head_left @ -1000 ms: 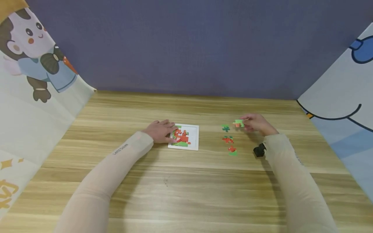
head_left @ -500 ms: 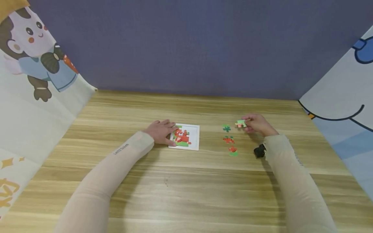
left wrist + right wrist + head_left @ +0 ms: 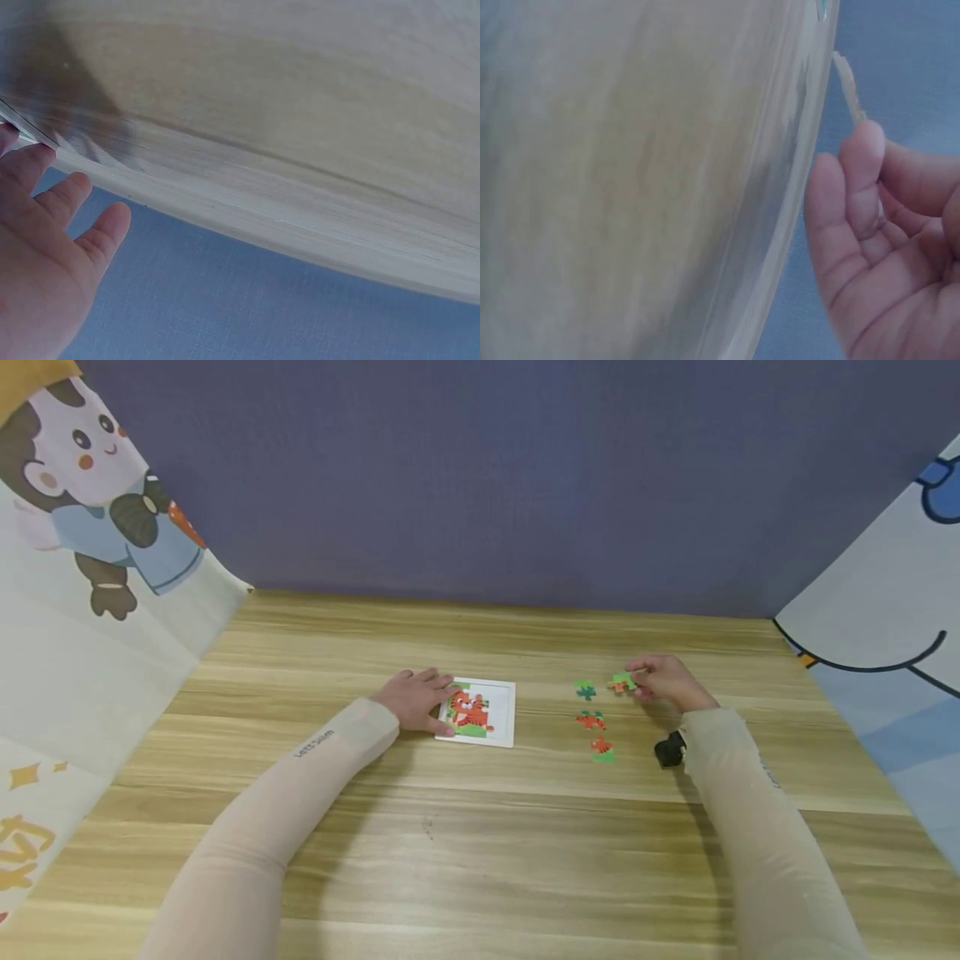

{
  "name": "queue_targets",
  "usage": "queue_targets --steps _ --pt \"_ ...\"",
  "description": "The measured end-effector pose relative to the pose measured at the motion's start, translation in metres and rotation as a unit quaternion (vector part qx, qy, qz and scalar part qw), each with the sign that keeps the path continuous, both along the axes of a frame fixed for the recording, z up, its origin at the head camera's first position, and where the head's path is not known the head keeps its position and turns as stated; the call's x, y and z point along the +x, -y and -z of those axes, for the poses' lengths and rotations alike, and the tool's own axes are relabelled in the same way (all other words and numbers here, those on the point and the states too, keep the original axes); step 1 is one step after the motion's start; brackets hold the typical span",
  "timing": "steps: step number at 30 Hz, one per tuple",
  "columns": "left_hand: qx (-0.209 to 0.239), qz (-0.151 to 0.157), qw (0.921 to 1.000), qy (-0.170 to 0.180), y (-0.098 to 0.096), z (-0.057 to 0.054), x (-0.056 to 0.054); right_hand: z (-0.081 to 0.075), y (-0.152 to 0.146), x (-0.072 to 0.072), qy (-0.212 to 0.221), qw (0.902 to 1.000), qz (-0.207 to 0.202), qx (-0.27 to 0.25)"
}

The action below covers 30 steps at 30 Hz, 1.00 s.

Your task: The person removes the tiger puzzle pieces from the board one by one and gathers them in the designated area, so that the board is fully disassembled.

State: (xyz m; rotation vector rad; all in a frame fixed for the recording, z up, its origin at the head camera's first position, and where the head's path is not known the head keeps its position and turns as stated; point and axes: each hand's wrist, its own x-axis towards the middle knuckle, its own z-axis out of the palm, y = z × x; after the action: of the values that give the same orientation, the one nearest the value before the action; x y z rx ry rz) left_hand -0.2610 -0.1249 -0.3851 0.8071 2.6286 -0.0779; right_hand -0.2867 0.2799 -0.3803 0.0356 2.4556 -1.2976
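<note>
One probably light, stiff puzzle piece is showing right of centre, the right hand sensibly pinching its edge; the left hand is resting spread on the puzzle tray.

The puzzle piece in the right hand has tipped — its face, paler half a second ago, now shows stronger orange and green — and has dropped slightly toward the person, with a little more gap from the green-and-teal piece. On the left hand, the thumb has slid nearer the person along the puzzle tray, uncovering slightly more of the tiger picture. The head view has drifted, setting everything slightly farther right.
</note>
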Motion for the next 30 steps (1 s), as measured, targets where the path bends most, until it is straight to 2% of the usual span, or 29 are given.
queue_targets --steps 5,9,17,25,30 --pt "0.002 0.004 1.0000 0.000 0.0013 -0.0005 0.0002 -0.0014 0.0001 -0.0006 0.020 0.9998 -0.006 0.004" --pt "-0.001 -0.006 1.0000 0.007 0.0014 0.0011 -0.0005 -0.0026 0.0007 -0.0005 0.043 0.9990 -0.014 -0.002" --pt "-0.011 -0.004 0.9999 -0.007 0.0017 0.0047 -0.0017 -0.0044 0.0030 -0.0013 0.069 0.9974 -0.021 -0.005" --pt "-0.026 0.002 0.9996 -0.008 -0.0010 -0.0022 0.0021 -0.0065 0.0060 -0.0035 0.055 0.9966 -0.038 0.048" --pt "-0.041 0.004 0.9991 -0.008 -0.0024 -0.0027 0.0008 -0.0060 0.0062 -0.0064 0.039 0.9947 -0.042 0.085"
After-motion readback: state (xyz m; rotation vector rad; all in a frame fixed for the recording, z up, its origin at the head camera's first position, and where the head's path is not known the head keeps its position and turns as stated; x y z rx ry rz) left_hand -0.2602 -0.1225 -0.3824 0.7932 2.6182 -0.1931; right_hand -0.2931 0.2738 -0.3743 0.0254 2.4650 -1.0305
